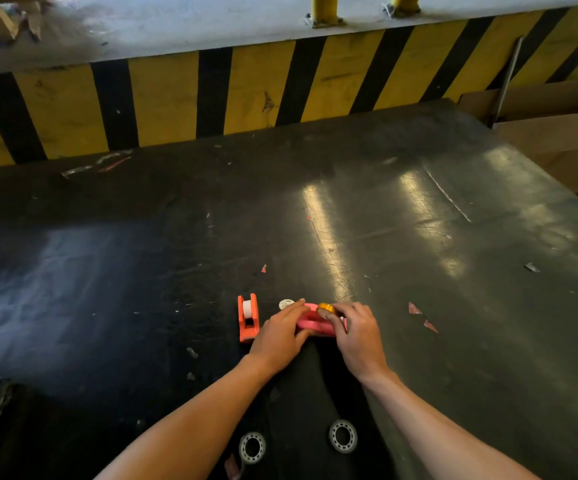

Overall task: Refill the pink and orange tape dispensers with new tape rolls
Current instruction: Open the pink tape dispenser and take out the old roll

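Pink plastic marks the tape dispenser (315, 325) lying low on the dark table (419, 209), near the front edge and close to the person. It is a small, rounded, bright pink body, mostly covered by the two hands. The left hand (278, 336) lies over its left end, fingers curled loosely around the body with the fingertips reaching its far side. The right hand (358, 332) sits at its right end, thumb and fingers closed on a small gold tape roll (326, 309) held at the top of the dispenser; whether the roll is seated inside cannot be told.

Just left of the left hand stands the orange tape dispenser (248, 318), upright, its long side running away from the viewer, with a white roll (247, 308) showing in its open top. It is apart from the pink one, with the left hand between them. A small white round object (285, 303) lies on the table just beyond the left fingertips, partly hidden by them.

Scraps of reddish paper (414, 309) lie to the right of the right hand, well clear of the dispensers. Behind the table runs a yellow and black striped barrier (176, 98), and brown cardboard (557, 133) leans at the far right.
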The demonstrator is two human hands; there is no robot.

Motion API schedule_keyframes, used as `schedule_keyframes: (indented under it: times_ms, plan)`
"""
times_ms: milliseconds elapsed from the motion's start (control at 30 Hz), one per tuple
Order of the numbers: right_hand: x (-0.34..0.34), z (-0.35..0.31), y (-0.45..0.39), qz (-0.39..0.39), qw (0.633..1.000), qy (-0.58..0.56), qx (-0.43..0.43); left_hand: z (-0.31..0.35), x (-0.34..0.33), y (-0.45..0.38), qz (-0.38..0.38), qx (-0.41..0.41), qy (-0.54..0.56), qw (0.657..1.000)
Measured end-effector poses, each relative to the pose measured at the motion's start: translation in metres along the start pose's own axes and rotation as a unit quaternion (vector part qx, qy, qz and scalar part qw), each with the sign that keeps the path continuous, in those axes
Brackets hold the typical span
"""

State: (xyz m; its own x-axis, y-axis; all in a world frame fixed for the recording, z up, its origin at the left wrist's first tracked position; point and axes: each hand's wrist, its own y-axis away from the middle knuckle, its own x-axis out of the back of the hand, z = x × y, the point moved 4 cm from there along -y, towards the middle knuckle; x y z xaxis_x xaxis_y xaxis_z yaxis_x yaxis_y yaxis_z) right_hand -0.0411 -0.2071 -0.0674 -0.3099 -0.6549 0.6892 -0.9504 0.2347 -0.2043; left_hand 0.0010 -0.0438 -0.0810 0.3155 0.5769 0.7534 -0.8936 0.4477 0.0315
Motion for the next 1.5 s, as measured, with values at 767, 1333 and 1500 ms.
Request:
schedule_keyframes:
  times_ms: [767, 1333, 1500]
  plan:
    - [-0.019, -0.023, 0.081, -0.140, 0.877, -0.357, -0.289, 0.020, 0.009, 0.111, 0.157, -0.025, 0.071, 0.985]
    - [-0.022, -0.005, 0.107, -0.242, 0.928, 0.161, 0.233, -0.001, 0.011, 0.144, 0.163, 0.034, 0.041, 0.985]
    - [0.000, 0.001, 0.111, -0.243, 0.950, 0.059, 0.187, -0.006, 0.007, 0.144, 0.150, 0.042, 0.036, 0.987]
